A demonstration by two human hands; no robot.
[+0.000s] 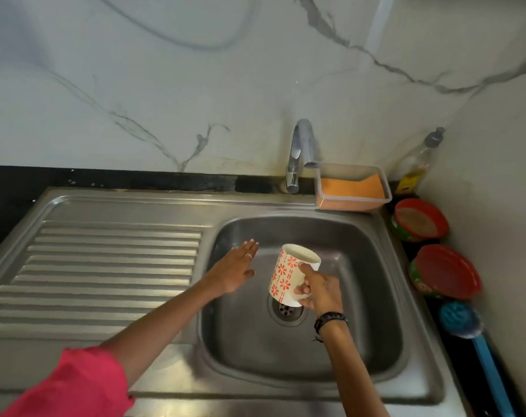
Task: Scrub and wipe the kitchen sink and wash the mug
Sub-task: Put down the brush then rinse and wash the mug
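My right hand (319, 288) grips the white, red-flowered ceramic mug (288, 273) above the stainless steel sink (376, 296). My left hand (236, 270) hovers flat, fingers straight.

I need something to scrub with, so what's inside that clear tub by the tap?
An orange sponge or cloth lies inside the clear tub. Anything beneath it is covered.

Right hand (322, 291) grips patterned mug (288, 273), tilted, over sink (376, 296) drain (286, 311). Left hand (236, 270) flat, fingers extended, beside mug.
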